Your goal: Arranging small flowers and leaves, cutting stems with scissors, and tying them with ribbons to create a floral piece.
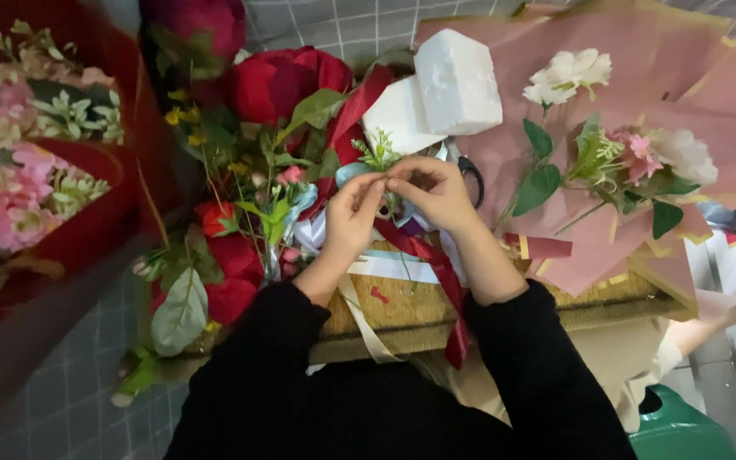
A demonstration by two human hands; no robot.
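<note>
Pink bouquet (23, 153) blurred, cut off left (edge); fingertip item hidden.

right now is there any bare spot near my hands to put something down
Little. The left hand and right hand pinch a green sprig, with red roses to one side and white foam blocks just beyond. Barest: the pink wrapping paper below the white flower, and the board between the wrists.

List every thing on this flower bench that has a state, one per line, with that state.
Left hand: pinching a small green sprig with its fingertips.
Right hand: fingertips meeting the left hand's, on the same sprig.
Red ribbon: loose, trailing over the board edge.
White foam blocks: two, lying against each other.
Pink wrapping paper: spread open, flowers lying on it.
</note>
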